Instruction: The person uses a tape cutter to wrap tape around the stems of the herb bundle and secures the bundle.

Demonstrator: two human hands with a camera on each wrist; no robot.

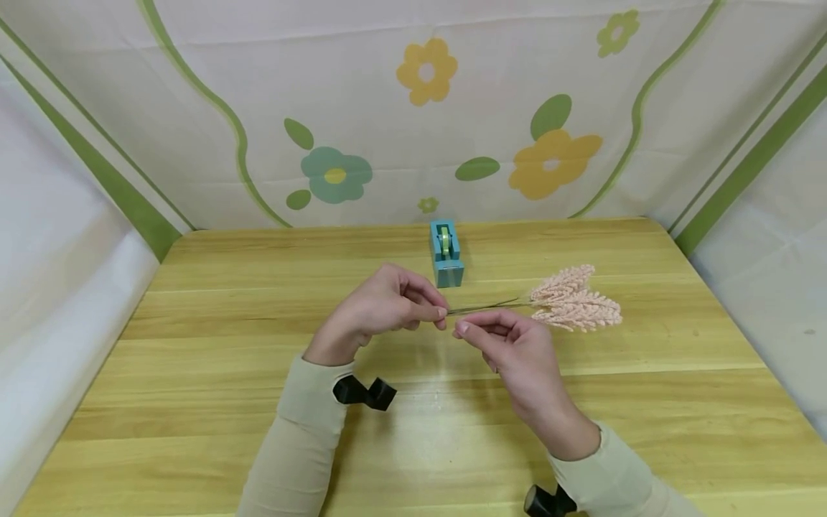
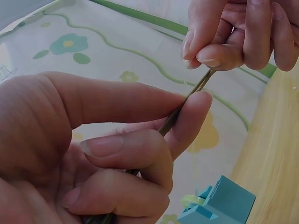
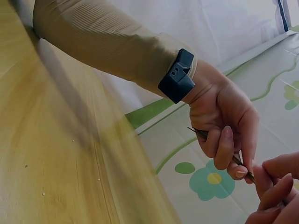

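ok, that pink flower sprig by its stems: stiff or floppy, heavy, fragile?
Probably fairly stiff: the thin stems run nearly straight from the left hand and right hand to the pink flower heads. Likely light, since fingertip pinches carry it. The fluffy heads look crushable.

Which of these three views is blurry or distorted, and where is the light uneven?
Head view: sharp and evenly lit, wide-angle bending at the wooden table edges. Left wrist view: the left hand looms dark, shadowed and soft, the teal tape dispenser fairly crisp. Right wrist view: the tabletop smears with blur, the thin green stem stays readable.
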